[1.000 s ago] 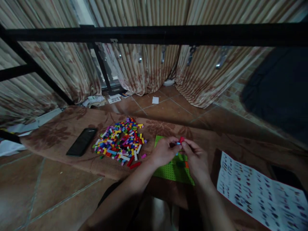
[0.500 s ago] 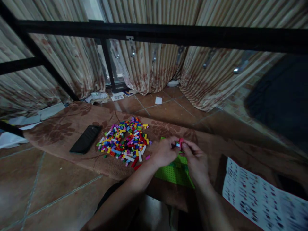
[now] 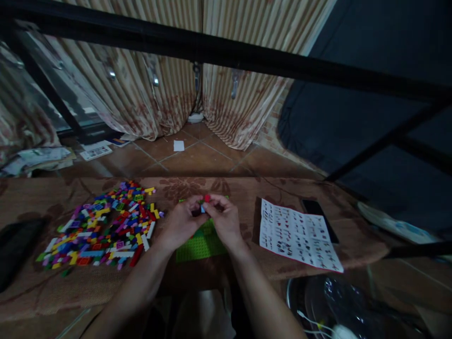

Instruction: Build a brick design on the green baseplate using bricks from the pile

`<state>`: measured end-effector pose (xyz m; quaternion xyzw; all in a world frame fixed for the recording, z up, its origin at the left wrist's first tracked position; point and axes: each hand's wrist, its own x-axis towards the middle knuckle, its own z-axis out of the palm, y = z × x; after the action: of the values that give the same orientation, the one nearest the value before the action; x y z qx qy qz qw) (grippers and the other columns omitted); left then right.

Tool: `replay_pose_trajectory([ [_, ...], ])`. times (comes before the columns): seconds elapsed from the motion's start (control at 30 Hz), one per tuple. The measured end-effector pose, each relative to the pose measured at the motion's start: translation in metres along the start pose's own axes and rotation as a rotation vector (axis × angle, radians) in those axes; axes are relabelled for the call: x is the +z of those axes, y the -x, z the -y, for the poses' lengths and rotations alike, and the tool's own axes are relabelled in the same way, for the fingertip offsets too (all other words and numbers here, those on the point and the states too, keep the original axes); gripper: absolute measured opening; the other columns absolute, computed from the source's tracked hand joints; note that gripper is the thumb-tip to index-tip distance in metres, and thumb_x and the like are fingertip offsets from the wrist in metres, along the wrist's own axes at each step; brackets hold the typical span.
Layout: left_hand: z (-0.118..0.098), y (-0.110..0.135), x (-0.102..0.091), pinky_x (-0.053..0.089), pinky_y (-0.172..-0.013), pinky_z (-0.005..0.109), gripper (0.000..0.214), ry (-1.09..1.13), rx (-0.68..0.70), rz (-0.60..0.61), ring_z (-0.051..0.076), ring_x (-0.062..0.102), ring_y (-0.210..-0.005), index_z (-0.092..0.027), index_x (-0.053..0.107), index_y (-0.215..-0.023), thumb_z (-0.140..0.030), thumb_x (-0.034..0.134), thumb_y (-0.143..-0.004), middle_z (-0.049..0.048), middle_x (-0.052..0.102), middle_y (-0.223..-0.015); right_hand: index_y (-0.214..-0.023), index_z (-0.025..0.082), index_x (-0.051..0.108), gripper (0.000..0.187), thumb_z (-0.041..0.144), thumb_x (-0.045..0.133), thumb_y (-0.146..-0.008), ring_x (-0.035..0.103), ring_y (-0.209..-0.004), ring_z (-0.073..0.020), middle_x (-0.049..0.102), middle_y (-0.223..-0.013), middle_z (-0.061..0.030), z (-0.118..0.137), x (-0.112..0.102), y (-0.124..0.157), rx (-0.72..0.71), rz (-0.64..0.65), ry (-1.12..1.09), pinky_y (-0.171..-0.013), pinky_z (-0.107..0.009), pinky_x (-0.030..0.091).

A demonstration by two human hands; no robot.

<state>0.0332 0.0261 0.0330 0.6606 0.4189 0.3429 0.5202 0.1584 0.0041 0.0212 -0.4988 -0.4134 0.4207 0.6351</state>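
Observation:
Above a green studded baseplate, my two hands meet at the fingertips. My left hand is closed in a pinch at a small light blue toy brick. Between the fingertips of my right hand is a small red brick, right against the blue one. Whether the two bricks are joined I cannot tell, since the fingers cover part of them. To the left of my left hand spreads a pile of mixed toy bricks in many colours.
A printed instruction sheet lies to the right, partly over a dark phone-like object. Another dark flat object sits at the far left. A black metal bar crosses behind the cloth-covered surface, before striped curtains.
The view has swung to the right, so the pile and hands appear farther left and the whole sheet shows. Both hands still pinch the small bricks over the baseplate.

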Motion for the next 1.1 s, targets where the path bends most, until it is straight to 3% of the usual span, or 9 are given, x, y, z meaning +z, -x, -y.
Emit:
replay_pose_trajectory([
  [0.23, -0.011, -0.003, 0.02, 0.05, -0.09, 0.034, 0.042, -0.014, 0.046, 0.035, 0.021, 0.068, -0.097, -0.015, 0.063, -0.114, -0.019, 0.06, -0.073, 0.0068, 0.072, -0.109, -0.085, 0.02, 0.069, 0.017, 0.031, 0.068, -0.072, 0.053, -0.064, -0.0119, 0.058, -0.067, 0.0045, 0.009, -0.012, 0.002, -0.016, -0.004, 0.058, -0.064, -0.025, 0.045],
  [0.6, -0.006, -0.01, 0.042, 0.052, -0.092, 0.035, 0.045, -0.116, 0.082, 0.069, 0.022, 0.069, -0.098, -0.019, 0.065, -0.116, -0.015, 0.055, -0.072, 0.004, 0.074, -0.104, -0.09, 0.023, 0.069, 0.015, 0.026, 0.064, -0.076, 0.058, -0.07, -0.0137, 0.063, -0.074, 0.0031, 0.01, -0.039, 0.004, -0.025, 0.046, 0.237, -0.07, -0.027, 0.048],
  [1.1, -0.005, -0.01, 0.048, 0.052, -0.091, 0.036, 0.049, -0.241, 0.101, 0.042, 0.022, 0.068, -0.1, -0.018, 0.062, -0.12, -0.014, 0.05, -0.074, 0.0054, 0.072, -0.112, -0.091, 0.023, 0.069, 0.014, 0.026, 0.062, -0.079, 0.06, -0.071, -0.0143, 0.064, -0.075, 0.0029, 0.012, -0.045, 0.004, -0.039, 0.046, 0.276, -0.072, -0.028, 0.048],
])
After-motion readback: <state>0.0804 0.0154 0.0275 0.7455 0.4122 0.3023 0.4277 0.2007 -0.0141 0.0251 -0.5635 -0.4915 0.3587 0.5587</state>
